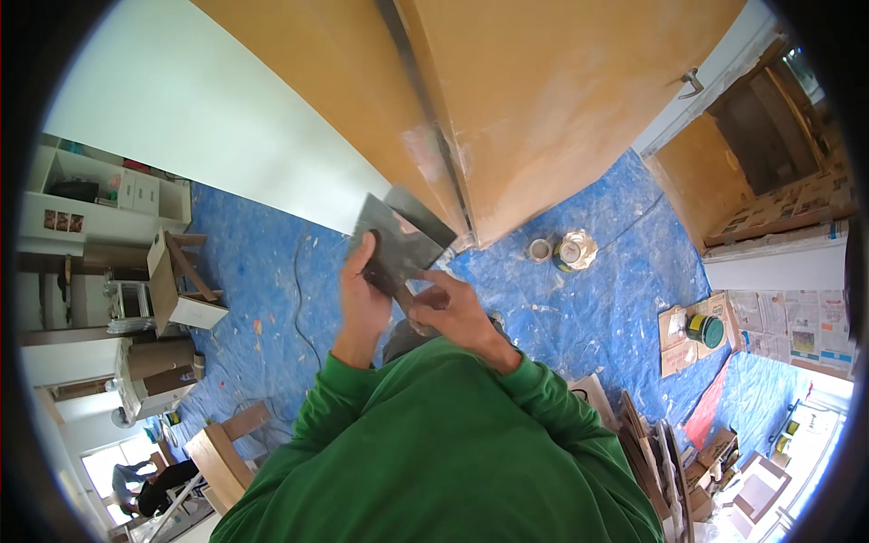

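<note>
A dark grey rectangular piece [398,249], which looks like folded sandpaper, is held between my two hands in front of my body. My left hand [364,294] grips its left side, the thumb pressed flat on its face. Fingers of my right hand [453,312] close on its lower right edge. A second, slightly blurred flap stands out behind the upper right part. Just beyond my hands rises an orange-brown wooden door panel [561,100], with a dark vertical gap along its left side. Pale smears mark the wood near that gap.
Stained blue sheeting [597,317] covers the floor. Two open cans [572,251] stand right of the panel's foot; a green-topped can [706,330] sits on cardboard farther right. A black cable [301,308] runs at left. Wooden chairs [186,285] and another person [154,484] are at left.
</note>
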{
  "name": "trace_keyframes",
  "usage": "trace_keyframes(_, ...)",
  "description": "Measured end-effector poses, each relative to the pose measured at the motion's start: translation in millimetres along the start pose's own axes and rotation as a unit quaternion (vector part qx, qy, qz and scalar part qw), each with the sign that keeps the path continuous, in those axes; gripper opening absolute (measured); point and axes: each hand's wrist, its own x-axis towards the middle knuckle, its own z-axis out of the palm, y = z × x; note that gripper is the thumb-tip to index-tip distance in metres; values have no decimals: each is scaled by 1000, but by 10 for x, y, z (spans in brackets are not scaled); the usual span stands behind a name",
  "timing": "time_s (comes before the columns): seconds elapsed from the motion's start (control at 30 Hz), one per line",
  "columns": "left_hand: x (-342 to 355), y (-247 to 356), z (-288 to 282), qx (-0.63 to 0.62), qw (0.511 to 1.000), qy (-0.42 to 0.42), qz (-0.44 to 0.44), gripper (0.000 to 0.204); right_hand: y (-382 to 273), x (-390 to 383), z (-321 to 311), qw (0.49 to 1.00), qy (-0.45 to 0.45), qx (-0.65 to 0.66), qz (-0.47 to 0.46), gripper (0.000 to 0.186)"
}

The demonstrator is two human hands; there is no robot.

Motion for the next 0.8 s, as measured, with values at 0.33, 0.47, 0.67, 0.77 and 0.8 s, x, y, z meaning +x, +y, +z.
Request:
trace_keyframes(0.33, 226, 579, -426, -16, 999, -30, 21, 35, 441, -133, -455, 962, 166, 186, 112, 35)
trace_keyframes(0.47, 348, 690, -555, -23, 998, -57, 6, 34, 10, -20, -251, 962, 223, 126, 98, 34)
trace_keyframes(0.67, 517, 969, -552, 77, 991, -104, -31, 34, -36, 386, -82, 963, 244, 117, 4, 31)
trace_keyframes(0.77, 525, 1007, -563, 112, 993, -34, -30, 35, 6, 632, -67, 958, 277, 68, -38, 27)
trace_keyframes(0.8, 536, 1005, -582, 110, 993, -23, -27, 35, 27, 715, -97, 954, 290, 40, -56, 26)
